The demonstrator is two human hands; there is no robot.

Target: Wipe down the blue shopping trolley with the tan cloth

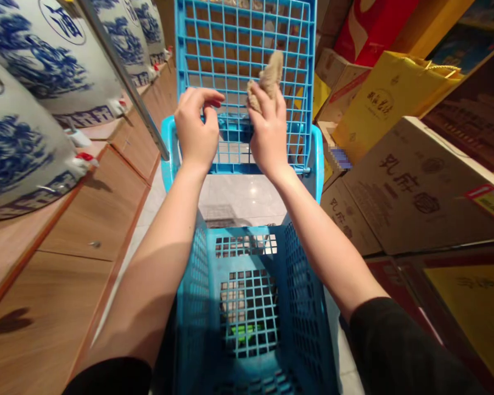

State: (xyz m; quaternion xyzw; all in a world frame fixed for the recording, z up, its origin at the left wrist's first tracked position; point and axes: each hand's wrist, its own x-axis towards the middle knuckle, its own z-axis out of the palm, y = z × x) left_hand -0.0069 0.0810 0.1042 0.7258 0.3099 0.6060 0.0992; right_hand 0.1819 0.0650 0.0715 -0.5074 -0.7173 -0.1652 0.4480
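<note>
A beige cloth (270, 77) is bunched under the fingers of my right hand (270, 123), against the raised blue grid panel (296, 52) of a shopping cart. My left hand (197, 129) is near the left side of the same panel, its fingers curled with a gap between thumb and forefinger and nothing visible in it. Whether the left hand touches the panel I cannot tell. Below my forearms lies the cart's blue plastic basket (242, 260), with grid openings in its walls and floor. Something green shows through the lower grid.
Large blue-and-white jars (20, 142) stand on a wooden cabinet (82, 219) at left. A metal pole (123, 77) slants beside the cart. At right are stacked cardboard boxes (420, 181), a yellow gift bag (389, 101) and a red bag (366, 27). Pale floor tiles (247, 197) show beyond.
</note>
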